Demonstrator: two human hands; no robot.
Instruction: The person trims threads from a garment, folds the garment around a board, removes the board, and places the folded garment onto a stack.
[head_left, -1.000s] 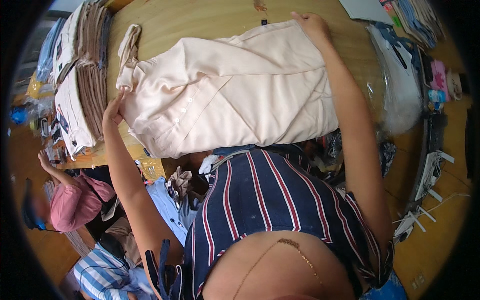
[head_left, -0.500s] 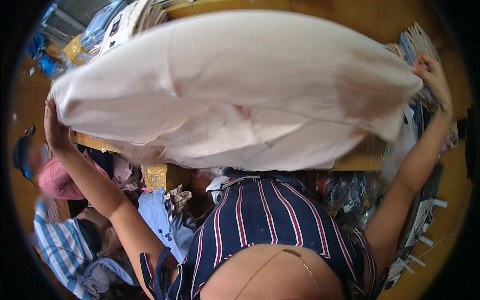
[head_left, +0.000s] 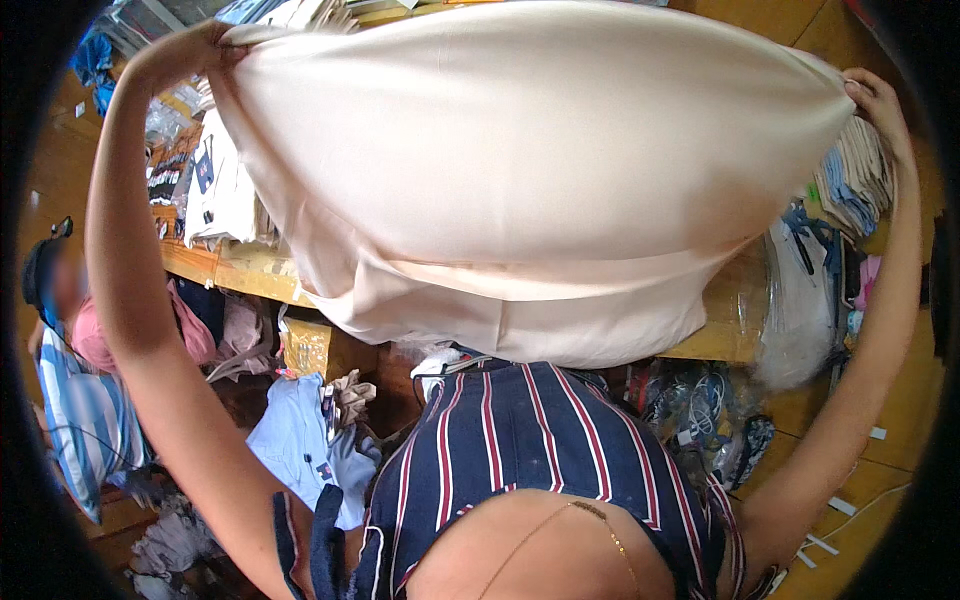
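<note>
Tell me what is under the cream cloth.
Under the cream cloth, parts of a wooden table show at both sides, with a stack of folded clothes on the left partly covered. The table's middle is hidden, so anything lying there cannot be seen.

Garment workroom with stacked clothes (head_left: 222, 190)

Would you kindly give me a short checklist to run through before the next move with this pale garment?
1. Left hand gripping the pale garment: ok, at its upper left.
2. Right hand gripping the opposite end: ok.
3. Cloth spread wide between the hands: ok.
4. Lower part free of folds: not ok, folds show along it.
5. Folded stack at left clear of the cloth: cannot tell, the cloth overlaps it in this view.
6. Far side of the cloth unmarked: cannot tell, it faces away.
</note>
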